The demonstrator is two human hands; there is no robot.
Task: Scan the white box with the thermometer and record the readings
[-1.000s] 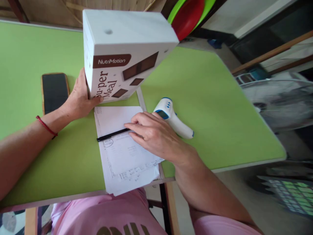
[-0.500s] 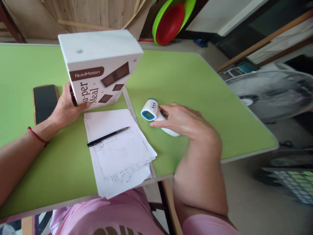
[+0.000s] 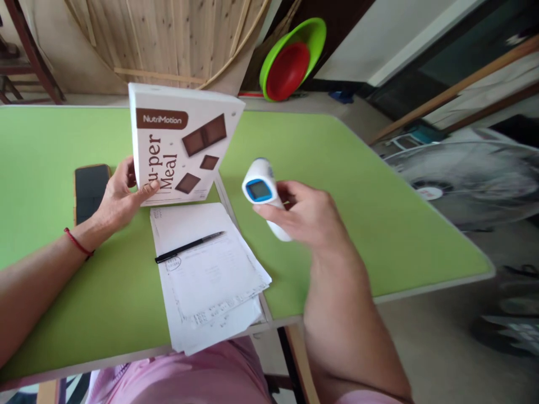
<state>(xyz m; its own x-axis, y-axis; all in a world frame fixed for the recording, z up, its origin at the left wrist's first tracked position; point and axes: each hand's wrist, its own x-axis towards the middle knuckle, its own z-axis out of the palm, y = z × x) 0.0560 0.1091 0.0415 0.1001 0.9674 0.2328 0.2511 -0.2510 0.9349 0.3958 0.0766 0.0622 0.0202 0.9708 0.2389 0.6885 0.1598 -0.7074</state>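
Observation:
My left hand (image 3: 124, 196) grips the lower left edge of a white NutriMotion box (image 3: 168, 151), thumb on its printed front; the box stands on end, its front facing me. Brown pictures of bars decorate that face. In my right hand (image 3: 305, 213) is a white and blue infrared thermometer (image 3: 265, 188), its small screen turned towards me. The fingers behind its handle are partly hidden. Between my hands lies a stack of papers (image 3: 210, 297) with a black pen (image 3: 189, 247) across it. A phone (image 3: 91, 188) rests beside my left hand.
The green table (image 3: 345, 185) carries all of this. A fan (image 3: 458, 182) stands past its right edge. Behind the table are a green basin (image 3: 318, 33), a red basin (image 3: 288, 73) and a round wooden panel (image 3: 168, 39).
My right hand has closed around the thermometer and tilted it more upright, off the tabletop. The box has been tipped so its front shows more fully and its top less.

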